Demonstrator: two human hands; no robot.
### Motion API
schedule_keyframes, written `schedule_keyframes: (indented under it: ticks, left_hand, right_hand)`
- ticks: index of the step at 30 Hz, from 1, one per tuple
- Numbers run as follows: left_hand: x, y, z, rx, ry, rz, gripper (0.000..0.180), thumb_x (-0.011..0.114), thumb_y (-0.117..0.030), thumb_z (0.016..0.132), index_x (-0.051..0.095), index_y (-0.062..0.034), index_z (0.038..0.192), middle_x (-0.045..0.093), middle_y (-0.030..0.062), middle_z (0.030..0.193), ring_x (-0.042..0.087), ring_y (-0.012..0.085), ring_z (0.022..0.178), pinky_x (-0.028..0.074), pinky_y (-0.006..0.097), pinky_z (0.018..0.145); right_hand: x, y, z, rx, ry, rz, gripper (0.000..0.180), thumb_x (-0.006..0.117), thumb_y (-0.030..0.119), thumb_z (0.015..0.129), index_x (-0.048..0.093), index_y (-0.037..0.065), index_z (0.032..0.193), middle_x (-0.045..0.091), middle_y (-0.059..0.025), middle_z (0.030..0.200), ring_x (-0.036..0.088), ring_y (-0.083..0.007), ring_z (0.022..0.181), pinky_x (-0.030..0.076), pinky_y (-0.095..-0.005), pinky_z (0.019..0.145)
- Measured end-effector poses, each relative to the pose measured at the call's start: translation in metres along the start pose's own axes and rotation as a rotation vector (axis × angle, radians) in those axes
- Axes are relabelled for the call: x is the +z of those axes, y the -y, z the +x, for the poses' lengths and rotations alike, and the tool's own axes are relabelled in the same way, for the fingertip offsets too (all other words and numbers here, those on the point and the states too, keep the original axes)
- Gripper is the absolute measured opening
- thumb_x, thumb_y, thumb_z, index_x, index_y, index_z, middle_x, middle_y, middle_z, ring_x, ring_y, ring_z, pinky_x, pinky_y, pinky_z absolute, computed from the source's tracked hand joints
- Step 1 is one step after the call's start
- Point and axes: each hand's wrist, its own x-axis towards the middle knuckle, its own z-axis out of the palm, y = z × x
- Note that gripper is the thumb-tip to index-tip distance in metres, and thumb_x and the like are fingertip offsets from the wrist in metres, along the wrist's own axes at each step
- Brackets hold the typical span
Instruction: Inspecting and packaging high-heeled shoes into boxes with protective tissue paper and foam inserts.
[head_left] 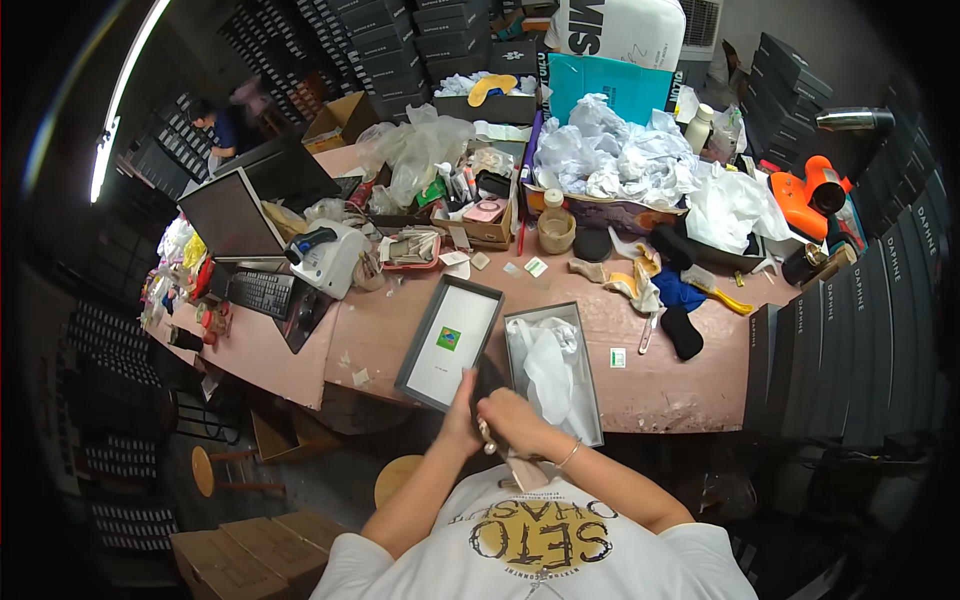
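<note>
Head view, looking down on a packing bench. Nearest, the left hand [463, 412] and right hand [512, 420] meet at the near edge of the pink table [660, 385]. Both are curled closed around a small pale object [487, 434], which sits between the two hands just below the near ends of the boxes; its kind cannot be made out, since the fingers cover most of it. The left thumb side also lies against a dark item at the near corner of the box lid [448, 343].

That grey lid lies upside down, its white inner face showing a small green sticker. Just to its right stands the open shoe box [552, 368], lined with loose white tissue paper [548, 362]. A judgement on handling: the small piece is best kept low over the table edge, with the grip firm, so that it cannot drop past the rim to the floor.

Farther off lie a keyboard [262, 292] at left, a label printer [326, 256], a round jar [556, 230] and a heap of crumpled white paper [620, 160]. Stacked dark boxes [850, 330] fill the right side. A person at far left is blurred, and the picture's rim is dark.
</note>
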Motion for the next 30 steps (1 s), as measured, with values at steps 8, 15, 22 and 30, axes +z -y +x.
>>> schedule_keyframes:
  ticks: [8, 15, 22, 30]
  left_hand:
    - [-0.013, -0.014, 0.009, 0.086, -0.08, 0.213, 0.043, 0.046, -0.041, 0.098, 0.037, -0.014, 0.13, 0.051, 0.0049, 0.103, 0.057, 0.0175, 0.092, 0.052, 0.036, 0.076]
    - [0.008, -0.023, -0.007, 0.17, -0.13, 0.244, 0.042, 0.047, -0.039, 0.099, 0.038, -0.0125, 0.131, 0.051, 0.0038, 0.099, 0.057, 0.0139, 0.086, 0.051, 0.031, 0.072]
    - [0.024, -0.014, 0.001, 0.193, 0.032, 0.338, 0.049, 0.047, -0.03, 0.1, 0.035, -0.0045, 0.139, 0.056, 0.0074, 0.115, 0.055, 0.0131, 0.103, 0.046, 0.027, 0.087]
    - [0.051, -0.008, -0.024, -0.134, 0.409, -0.09, 0.054, 0.055, -0.038, 0.093, 0.044, 0.0006, 0.129, 0.059, 0.0159, 0.117, 0.061, 0.0236, 0.105, 0.05, 0.038, 0.092]
  right_hand:
    - [0.046, -0.045, 0.017, -0.252, 0.082, -0.194, 0.037, 0.039, 0.029, 0.094, 0.038, 0.015, 0.129, 0.047, -0.0205, 0.092, 0.046, -0.0383, 0.087, 0.039, -0.0531, 0.076]
    - [0.027, -0.013, 0.013, -0.094, 0.137, -0.089, 0.055, 0.024, 0.047, 0.099, 0.05, 0.003, 0.12, 0.051, -0.0201, 0.098, 0.048, -0.0365, 0.096, 0.035, -0.0491, 0.083]
    - [-0.004, 0.004, -0.048, -0.187, -0.037, 0.168, 0.051, 0.034, 0.036, 0.098, 0.047, -0.008, 0.122, 0.047, -0.0239, 0.123, 0.042, -0.0378, 0.118, 0.031, -0.0466, 0.1]
    - [-0.132, -0.021, -0.049, 0.014, -0.556, -0.161, 0.025, 0.052, 0.015, 0.092, 0.062, 0.0, 0.11, 0.062, -0.0162, 0.109, 0.059, -0.0315, 0.102, 0.046, -0.0397, 0.089]
